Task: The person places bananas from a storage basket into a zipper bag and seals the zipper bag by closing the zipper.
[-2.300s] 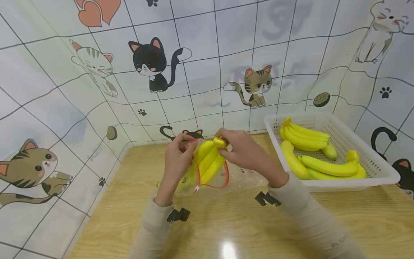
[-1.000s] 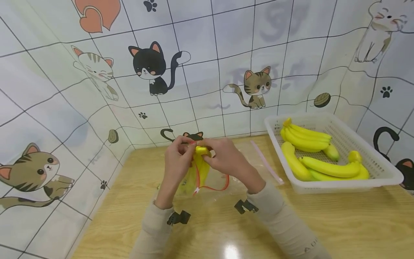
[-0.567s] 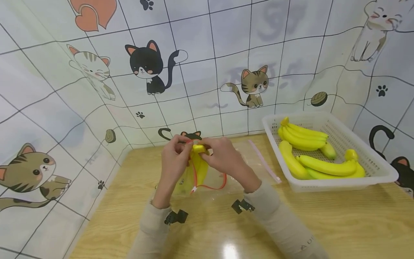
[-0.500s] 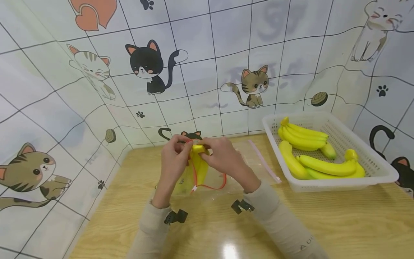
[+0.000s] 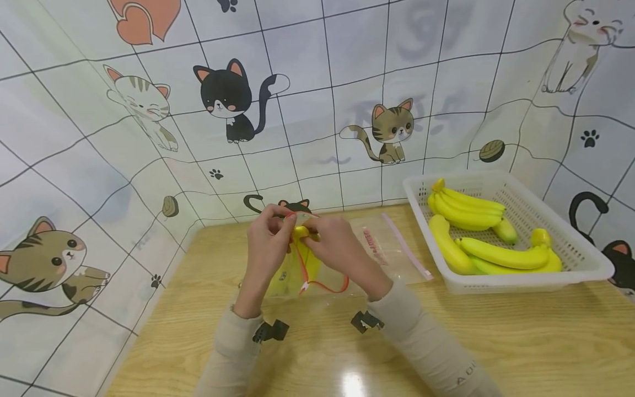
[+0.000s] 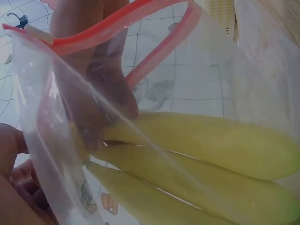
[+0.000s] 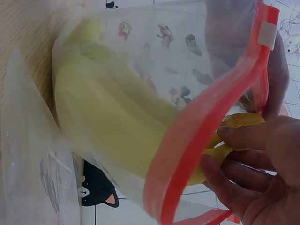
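A bunch of yellow bananas (image 5: 304,264) sits mostly inside a clear zip bag (image 7: 159,61) with a red zip edge (image 5: 327,287). My right hand (image 5: 337,245) grips the stem end of the bunch at the bag's mouth, its fingers reaching just inside the red edge. With thumb and fingers, my left hand (image 5: 270,234) pinches the bag's left rim and keeps the mouth apart. Through the plastic in the left wrist view, several long bananas (image 6: 201,145) show. Another stubby yellow end (image 7: 86,30) appears deeper in the bag in the right wrist view.
Right of the hands, a second clear bag (image 5: 384,242) with a pink zip strip (image 5: 407,245) lies flat on the wooden table (image 5: 317,347). Beside it stands a white perforated basket (image 5: 585,259) holding more bananas (image 5: 466,209). A cat-patterned sheet (image 5: 307,138) rises behind and at left.
My right hand has moved left and lower, carrying the banana bunch from above the mouth down into the bag. The left hand has stayed at the rim. The pink zip strip has come into view.
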{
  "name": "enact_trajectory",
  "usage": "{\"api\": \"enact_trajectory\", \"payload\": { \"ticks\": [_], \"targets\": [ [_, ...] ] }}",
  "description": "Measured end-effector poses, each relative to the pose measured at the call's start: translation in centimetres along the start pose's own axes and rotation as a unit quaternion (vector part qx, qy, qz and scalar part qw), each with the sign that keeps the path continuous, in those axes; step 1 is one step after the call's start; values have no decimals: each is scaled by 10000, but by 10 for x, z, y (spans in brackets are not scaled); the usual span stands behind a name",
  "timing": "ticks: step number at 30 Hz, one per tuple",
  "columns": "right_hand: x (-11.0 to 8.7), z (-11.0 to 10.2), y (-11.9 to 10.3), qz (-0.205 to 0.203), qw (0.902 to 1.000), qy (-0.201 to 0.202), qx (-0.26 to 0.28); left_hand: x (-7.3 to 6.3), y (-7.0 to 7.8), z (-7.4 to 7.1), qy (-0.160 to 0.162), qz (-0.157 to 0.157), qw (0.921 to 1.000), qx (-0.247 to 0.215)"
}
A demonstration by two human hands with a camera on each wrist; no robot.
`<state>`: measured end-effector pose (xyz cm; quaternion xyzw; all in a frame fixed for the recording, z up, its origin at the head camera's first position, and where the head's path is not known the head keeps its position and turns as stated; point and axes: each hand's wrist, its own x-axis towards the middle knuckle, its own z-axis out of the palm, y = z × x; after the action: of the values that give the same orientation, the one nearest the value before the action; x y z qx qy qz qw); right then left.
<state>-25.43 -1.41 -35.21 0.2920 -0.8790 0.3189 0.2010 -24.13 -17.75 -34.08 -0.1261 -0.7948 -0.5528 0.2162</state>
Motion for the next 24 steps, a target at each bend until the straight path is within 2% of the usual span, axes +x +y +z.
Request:
{"api": "enact_trajectory", "payload": {
  "ticks": [7, 10, 16, 19, 24],
  "targets": [
    [-1, 6, -3, 137, 9993, 259, 243, 0, -2, -1, -49, 14, 10000, -56],
    [-1, 10, -4, 305, 9984, 158, 441, 0, -1, -1, -93, -1, 9999, -119],
    [-2, 21, -7, 654, 9921, -265, 1039, 0, 2, 0, -153, 109, 9997, -168],
    [-3, 25, -6, 528, 9897, -560, 1205, 0, 2, -1, -151, 133, 9997, -151],
    [-4, 27, -1, 208, 9854, -1321, 1050, 0, 3, -3, -145, 188, 9997, -84]
  ]
}}
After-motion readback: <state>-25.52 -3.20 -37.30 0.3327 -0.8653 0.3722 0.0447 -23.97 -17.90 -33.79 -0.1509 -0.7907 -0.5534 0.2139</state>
